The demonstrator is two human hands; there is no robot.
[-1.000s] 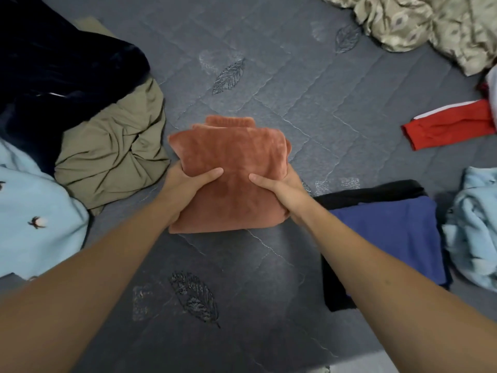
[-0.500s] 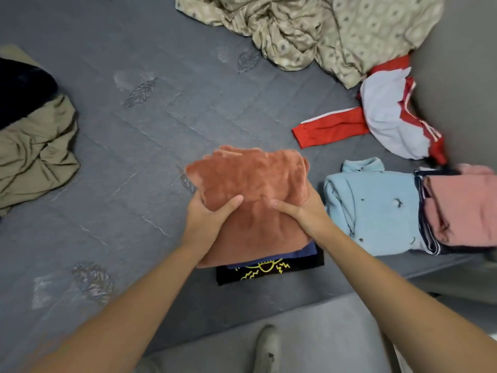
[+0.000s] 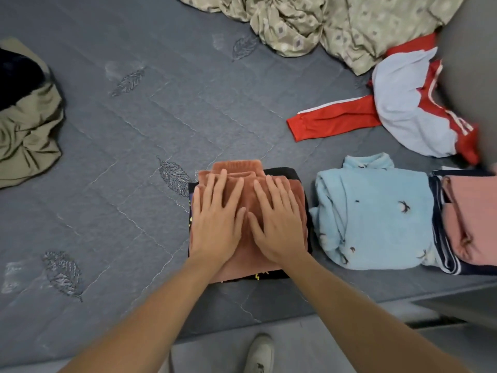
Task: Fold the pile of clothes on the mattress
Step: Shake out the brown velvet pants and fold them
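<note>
Item: folded rust sweater (image 3: 236, 168), topping a dark stack near the mattress (image 3: 134, 130) front edge. Left hand (image 3: 215, 227) and right hand (image 3: 277, 227): flat, fingers straight, pressing. Advice: press evenly, squaring edges.

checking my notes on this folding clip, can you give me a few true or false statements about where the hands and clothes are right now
1. Both hands lie flat on the rust-orange garment. True: the left hand and right hand press on it with straight fingers.
2. The orange garment lies straight on the bare mattress. False: it sits on top of a black garment.
3. A folded light blue garment lies to the right of the orange one. True.
4. The red and white jacket is neatly folded. False: it lies loose, one sleeve stretched out.
5. The right hand holds the olive garment. False: that lies crumpled at the far left, untouched.
</note>
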